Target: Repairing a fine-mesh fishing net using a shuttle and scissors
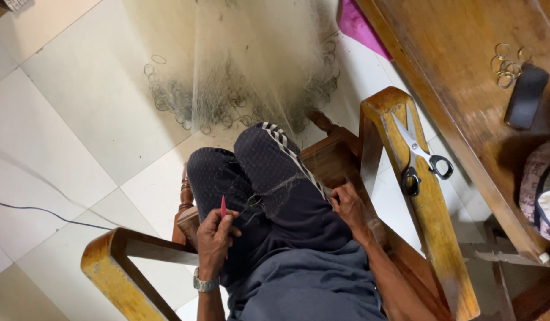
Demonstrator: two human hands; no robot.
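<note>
Landmark: wooden armchair (340, 160), seated person viewed from above.

Left hand (215, 238): above the chair's left armrest (117, 261), fingers closed around a slim red netting needle (223, 207) that points upright. Metal wristwatch (205, 283) on the wrist.

Right hand (348, 205): on the seat edge beside the thigh, inside the right armrest (426, 208); fingers curled, pinching fine net strands against the dark trousers (275, 184). Whether the grip is fully closed cannot be told.

Fishing net (251, 65): pale mesh running from the lap over the knees to the tiled floor (79, 119) in front of the chair, hem ringed with small metal loops.

Scissors (420, 154): lying on the right armrest, blades closed, black handles.

Table (465, 77): right of the chair, bearing loose metal rings (506, 62) and a black flat object (526, 95).

Dark cable (43, 213): on the floor left of the chair.
</note>
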